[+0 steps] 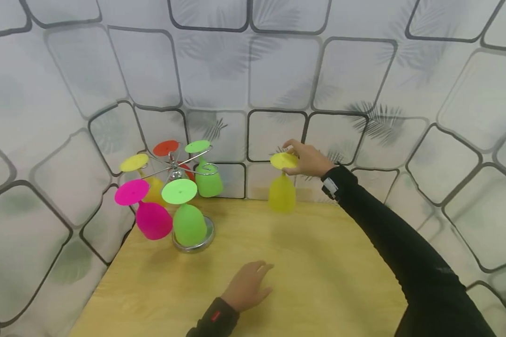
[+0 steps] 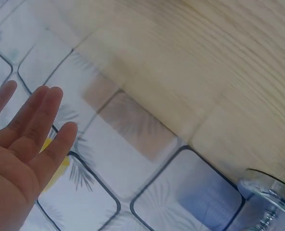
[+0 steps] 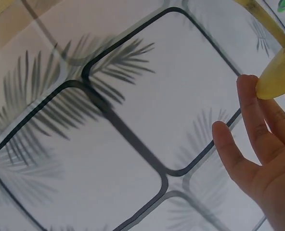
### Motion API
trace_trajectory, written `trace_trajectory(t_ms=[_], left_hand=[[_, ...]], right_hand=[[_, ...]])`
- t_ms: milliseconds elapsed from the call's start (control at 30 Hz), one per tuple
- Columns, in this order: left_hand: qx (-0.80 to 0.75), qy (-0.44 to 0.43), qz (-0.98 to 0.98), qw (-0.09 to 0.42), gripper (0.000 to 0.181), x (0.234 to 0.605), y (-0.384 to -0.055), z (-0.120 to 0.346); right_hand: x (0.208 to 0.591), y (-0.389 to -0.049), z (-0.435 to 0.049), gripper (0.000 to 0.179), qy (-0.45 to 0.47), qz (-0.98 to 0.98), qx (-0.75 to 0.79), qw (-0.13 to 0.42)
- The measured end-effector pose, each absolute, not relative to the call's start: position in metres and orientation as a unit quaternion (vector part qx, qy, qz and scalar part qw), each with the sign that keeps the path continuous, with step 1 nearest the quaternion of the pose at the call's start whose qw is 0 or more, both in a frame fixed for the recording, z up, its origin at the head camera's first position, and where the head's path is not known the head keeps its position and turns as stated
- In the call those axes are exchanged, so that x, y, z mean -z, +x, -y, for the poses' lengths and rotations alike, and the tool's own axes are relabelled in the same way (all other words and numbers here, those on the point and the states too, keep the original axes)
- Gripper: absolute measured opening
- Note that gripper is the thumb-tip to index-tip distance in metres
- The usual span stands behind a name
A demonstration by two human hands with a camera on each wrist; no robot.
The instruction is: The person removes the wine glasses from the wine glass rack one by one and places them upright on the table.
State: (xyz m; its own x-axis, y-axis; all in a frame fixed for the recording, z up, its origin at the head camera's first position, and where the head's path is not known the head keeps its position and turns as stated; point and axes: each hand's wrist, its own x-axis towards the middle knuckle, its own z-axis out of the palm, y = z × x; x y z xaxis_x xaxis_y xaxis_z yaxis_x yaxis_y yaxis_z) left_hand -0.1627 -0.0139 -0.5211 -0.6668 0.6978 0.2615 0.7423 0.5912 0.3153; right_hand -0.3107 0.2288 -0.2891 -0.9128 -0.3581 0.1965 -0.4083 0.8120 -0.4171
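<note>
My right hand (image 1: pixel 309 160) pinches the rim of the round foot of a yellow plastic wine glass (image 1: pixel 282 193), which hangs upside down in the air near the back wall. The right wrist view catches only part of its yellow foot (image 3: pixel 282 72), against the fingers. Low over the front of the wooden table (image 1: pixel 320 262), my left hand (image 1: pixel 247 285) has its fingers extended and holds nothing. The left wrist view shows that hand (image 2: pixel 24 154) palm and fingers, with a bit of yellow behind them.
At left stands a metal glass rack (image 1: pixel 176 171) on a round base (image 1: pixel 211 232). Upside-down glasses hang from it: pink (image 1: pixel 153 221), green (image 1: pixel 189 224), another green (image 1: pixel 208 180), yellow (image 1: pixel 153 189) and a mostly hidden red (image 1: pixel 166 148). Patterned curtain walls (image 1: pixel 219 84) enclose the table.
</note>
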Motion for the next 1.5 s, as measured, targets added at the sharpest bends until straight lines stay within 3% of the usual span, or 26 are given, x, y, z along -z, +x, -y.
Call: trace_trajectory(t_ms=[233, 500, 700, 1100, 1233, 1400, 1500], left_hand=[[0.207, -0.395, 0.893, 0.062, 0.050, 0.522, -0.165, 0.016], [0.213, -0.382, 0.899, 0.030, 0.052, 0.524, -0.168, 0.019], [0.211, -0.404, 0.888, 0.065, 0.052, 0.526, -0.173, 0.011], [0.219, -0.391, 0.889, 0.096, 0.060, 0.536, -0.179, -0.004], [0.258, -0.357, 0.895, 0.075, 0.072, 0.533, -0.184, -0.006], [0.366, -0.313, 0.876, 0.024, 0.089, 0.522, -0.197, -0.010], [0.440, -0.308, 0.843, 0.025, 0.094, 0.513, -0.203, -0.016]], right_hand=[[0.290, -0.288, -0.248, 0.069, 0.216, 0.950, -0.222, 0.051], [0.318, -0.261, -0.279, 0.068, 0.211, 0.951, -0.216, 0.066], [0.351, -0.232, -0.313, 0.067, 0.160, 0.943, -0.281, 0.082], [0.418, -0.207, -0.349, 0.061, 0.053, 0.848, -0.527, -0.003], [0.445, -0.200, -0.340, 0.061, 0.082, 0.767, -0.636, -0.025], [0.478, -0.196, -0.313, 0.039, 0.157, 0.646, -0.744, -0.059], [0.492, -0.192, -0.293, 0.044, 0.193, 0.564, -0.797, -0.094]])
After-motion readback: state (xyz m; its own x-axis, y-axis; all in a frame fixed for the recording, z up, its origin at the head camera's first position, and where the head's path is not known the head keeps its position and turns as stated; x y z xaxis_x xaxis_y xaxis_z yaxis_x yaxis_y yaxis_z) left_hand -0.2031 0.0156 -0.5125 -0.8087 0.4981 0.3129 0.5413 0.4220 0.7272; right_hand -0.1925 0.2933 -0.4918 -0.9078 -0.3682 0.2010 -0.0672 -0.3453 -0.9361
